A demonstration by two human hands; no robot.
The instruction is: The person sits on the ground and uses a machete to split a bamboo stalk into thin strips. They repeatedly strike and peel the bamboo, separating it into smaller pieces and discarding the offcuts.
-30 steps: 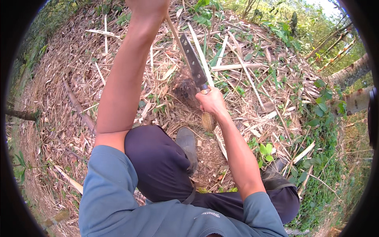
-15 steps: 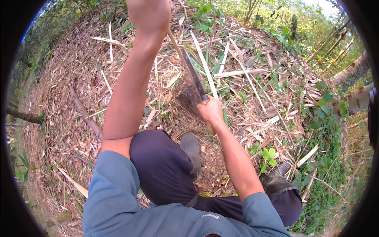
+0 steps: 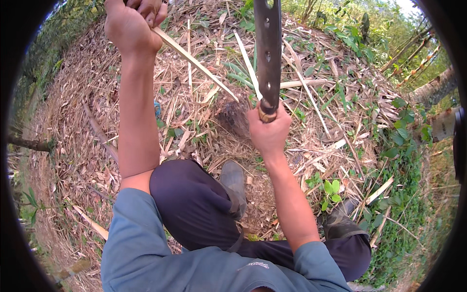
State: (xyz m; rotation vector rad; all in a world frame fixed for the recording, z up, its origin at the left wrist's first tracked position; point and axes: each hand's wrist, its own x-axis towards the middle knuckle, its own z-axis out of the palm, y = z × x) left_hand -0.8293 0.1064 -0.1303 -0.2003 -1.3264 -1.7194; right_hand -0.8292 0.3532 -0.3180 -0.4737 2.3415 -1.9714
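Observation:
My left hand, at the upper left, is closed around a long pale wooden strip that looks like split bamboo. The strip slants down to the right, and its free end is just above a dark, rough stump-like lump on the ground. In my right hand is a machete, gripped by its handle. Its dark blade has a row of holes and points up and away, with its tip cut off by the top of the view. Blade and strip are apart.
Dry leaves, shavings and several pale strips litter the ground. My boots stand either side of the near middle. A dark branch juts in at the left, trunks stand at the right, and a leafy seedling grows by my right forearm.
The machete has swung up from beside the strip and now points away from me. My left hand has moved left, drawing the strip's lower end up and leftward from my right hand.

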